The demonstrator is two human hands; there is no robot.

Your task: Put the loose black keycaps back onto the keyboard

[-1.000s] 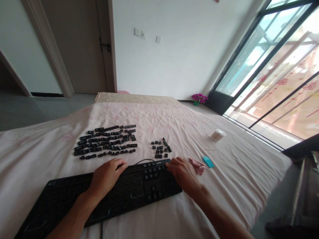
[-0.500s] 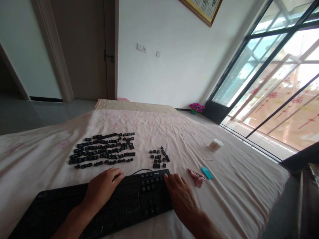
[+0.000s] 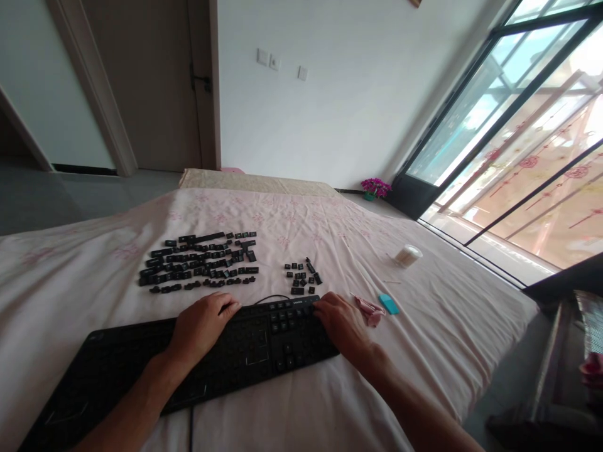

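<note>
Down on the near part of the pink sheet [image 3: 330, 402], both hands rest on a black keyboard [image 3: 141, 370] that lies slanted, its left end nearer than its right. The left hand [image 3: 201, 326] lies palm down over the middle of the keyboard's far edge, fingers loosely curled and close together, tips at the rim; it grasps nothing that can be seen. The right hand [image 3: 342, 323] covers the keyboard's far right corner, fingers bent and pressed to the keys there; whether it pinches a key cannot be told. Between the two hands sits the block of keys still seated in the board, while much of the left part looks bare of caps.

Just beyond the left hand, farther out on the sheet, a large spread of loose black keycaps [image 3: 198, 263] lies in rough rows. A smaller cluster of keycaps [image 3: 301, 279] lies just beyond the right hand. Right of that hand, close by, are a crumpled pink wrapper [image 3: 370, 309] and a small blue piece [image 3: 389, 304]; farther right stands a round clear tub [image 3: 407, 255].
</note>
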